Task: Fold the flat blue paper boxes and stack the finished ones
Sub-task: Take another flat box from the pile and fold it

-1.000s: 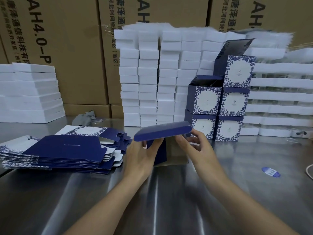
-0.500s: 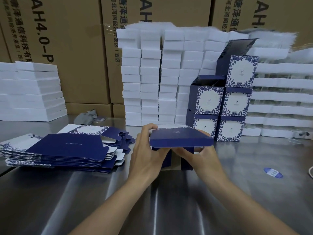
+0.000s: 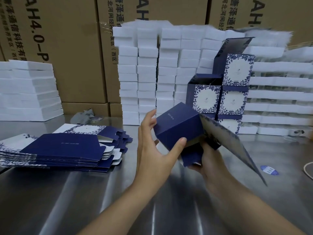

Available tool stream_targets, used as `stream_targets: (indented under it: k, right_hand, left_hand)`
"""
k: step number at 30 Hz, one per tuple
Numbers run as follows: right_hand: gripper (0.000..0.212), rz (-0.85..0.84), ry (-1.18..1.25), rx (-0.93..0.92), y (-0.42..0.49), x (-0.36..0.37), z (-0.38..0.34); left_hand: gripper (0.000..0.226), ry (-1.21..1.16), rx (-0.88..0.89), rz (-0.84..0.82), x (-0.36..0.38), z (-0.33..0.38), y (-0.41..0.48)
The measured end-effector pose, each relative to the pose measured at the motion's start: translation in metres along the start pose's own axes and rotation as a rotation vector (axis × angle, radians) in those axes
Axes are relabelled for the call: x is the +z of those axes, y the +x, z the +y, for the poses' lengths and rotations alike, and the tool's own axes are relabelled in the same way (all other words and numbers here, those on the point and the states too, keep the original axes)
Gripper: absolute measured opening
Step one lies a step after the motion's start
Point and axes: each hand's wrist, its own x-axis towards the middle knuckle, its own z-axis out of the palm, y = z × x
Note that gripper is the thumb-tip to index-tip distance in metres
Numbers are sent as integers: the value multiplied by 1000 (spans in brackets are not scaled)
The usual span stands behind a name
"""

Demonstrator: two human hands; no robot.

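I hold a half-formed blue box tilted above the steel table, its patterned lid flap swung open to the right. My left hand grips the box's left side, thumb on the front face and fingers behind. My right hand holds it from below, fingers under the bottom flaps. A pile of flat blue box blanks lies at the left. Finished blue floral boxes stand stacked behind, the top one with its lid up.
Stacks of white foam blocks rise at the back middle, right, and left, in front of brown cartons. A blue oval sticker and a cord lie on the steel table at right. A grey rag sits behind the blanks.
The box has been lifted off the table and tipped to the left. Its lid flap has swung open to the right. My right hand moved under the box.
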Motion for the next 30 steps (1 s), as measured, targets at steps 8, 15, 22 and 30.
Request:
stream_targets:
  k: [8, 15, 22, 30]
  right_hand:
    - [33, 57, 199, 106, 7, 6, 10]
    - [25, 43, 12, 114, 0, 13, 14]
    - [41, -167, -84, 138, -19, 28, 2]
    - [35, -158, 8, 134, -19, 26, 8]
  left_hand:
    - [35, -117, -694, -271, 15, -2, -4]
    - [34, -261, -762, -191, 15, 0, -3]
    - [35, -214, -702, -147, 11, 0, 0]
    - [36, -254, -655, -191, 16, 6, -4]
